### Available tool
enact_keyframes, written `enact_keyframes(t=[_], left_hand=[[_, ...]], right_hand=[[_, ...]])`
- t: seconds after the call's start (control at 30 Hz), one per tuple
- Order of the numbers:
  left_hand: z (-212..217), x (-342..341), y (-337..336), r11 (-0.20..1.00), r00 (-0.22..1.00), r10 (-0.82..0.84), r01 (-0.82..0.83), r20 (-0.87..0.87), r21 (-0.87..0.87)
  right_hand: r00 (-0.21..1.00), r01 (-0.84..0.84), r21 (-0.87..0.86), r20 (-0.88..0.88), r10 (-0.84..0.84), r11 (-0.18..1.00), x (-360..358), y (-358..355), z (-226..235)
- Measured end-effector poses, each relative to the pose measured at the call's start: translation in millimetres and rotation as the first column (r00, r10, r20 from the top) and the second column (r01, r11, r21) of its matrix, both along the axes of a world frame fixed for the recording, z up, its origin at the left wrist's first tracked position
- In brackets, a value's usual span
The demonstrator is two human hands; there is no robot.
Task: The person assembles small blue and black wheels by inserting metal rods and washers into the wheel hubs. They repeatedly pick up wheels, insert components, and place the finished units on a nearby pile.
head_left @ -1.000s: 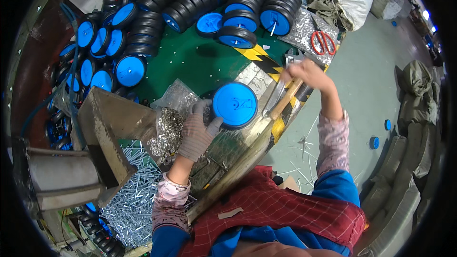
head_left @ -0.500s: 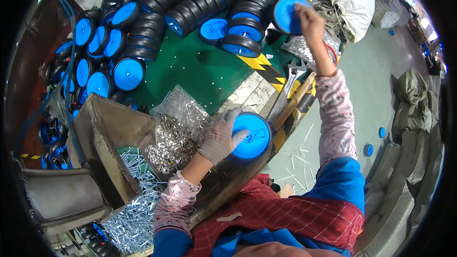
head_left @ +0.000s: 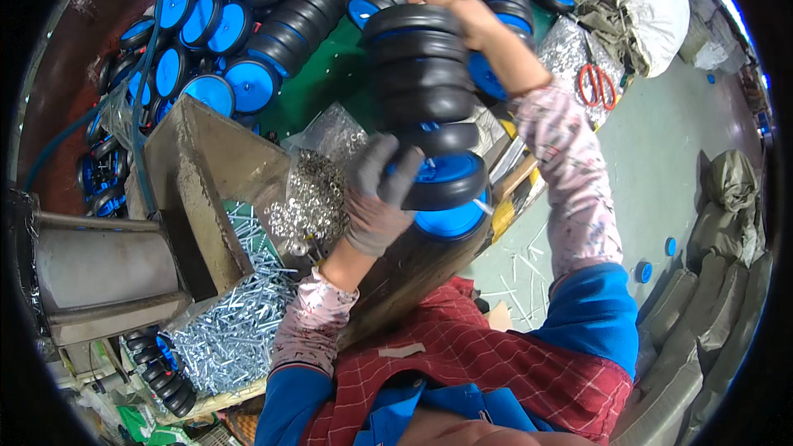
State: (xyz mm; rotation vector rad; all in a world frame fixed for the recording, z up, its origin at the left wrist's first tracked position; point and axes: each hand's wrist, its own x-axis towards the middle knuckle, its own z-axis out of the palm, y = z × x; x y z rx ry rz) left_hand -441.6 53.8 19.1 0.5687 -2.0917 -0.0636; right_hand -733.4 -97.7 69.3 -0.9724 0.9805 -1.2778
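Note:
A row of black-tyred wheels with blue hubs [head_left: 424, 74] spans the space between my two hands, held above the bench. My right hand [head_left: 472, 21] is closed over the far end, its fingers wrapped on the outermost tyre. At the near end, my left hand [head_left: 376, 198], in a grey glove, grips the side of the last wheel; some fingertips are hidden against the row. Under this near end lies another blue wheel [head_left: 450, 221], face up at the bench edge, with a light-coloured pin or bolt end beside it.
More wheels [head_left: 252, 85] are piled at the left and back. A bag of shiny washers [head_left: 307, 198] and a metal bin [head_left: 198, 173] stand left, above loose bolts [head_left: 231, 339]. Red-handled scissors [head_left: 596, 87] and a white sack [head_left: 640, 16] are at the right.
My right hand has come left from a single wheel and now holds a row of wheels. My left hand has moved from the wheel on the bench edge to the row's near end.

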Motion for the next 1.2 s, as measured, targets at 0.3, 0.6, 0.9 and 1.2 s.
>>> enact_keyframes(t=[0.3, 0.6, 0.9, 1.2], left_hand=[[-29.5, 19.3, -33.7, 0.836, 0.937, 0.317, -0.348, 0.145, 0.424], [-39.7, 4.6, -41.5, 0.752, 0.882, 0.419, -0.470, 0.215, 0.462], [-27.7, 10.1, -54.3, 0.795, 0.891, 0.400, -0.455, 0.216, 0.401], [-11.1, 16.4, -38.8, 0.847, 0.927, 0.360, -0.373, 0.107, 0.379]], right_hand=[[0.557, 0.192, -0.681, -0.518, -0.650, 0.707, 86.1, 138.6, -24.4], [0.259, -0.319, -0.442, -0.892, -0.371, 0.838, 108.5, 170.9, -51.8], [0.731, 0.615, -0.514, 0.087, -0.677, 0.598, -18.0, 350.7, -35.3], [-0.039, 0.534, -0.403, -0.890, -0.455, 0.743, -97.9, 294.8, -88.0]])
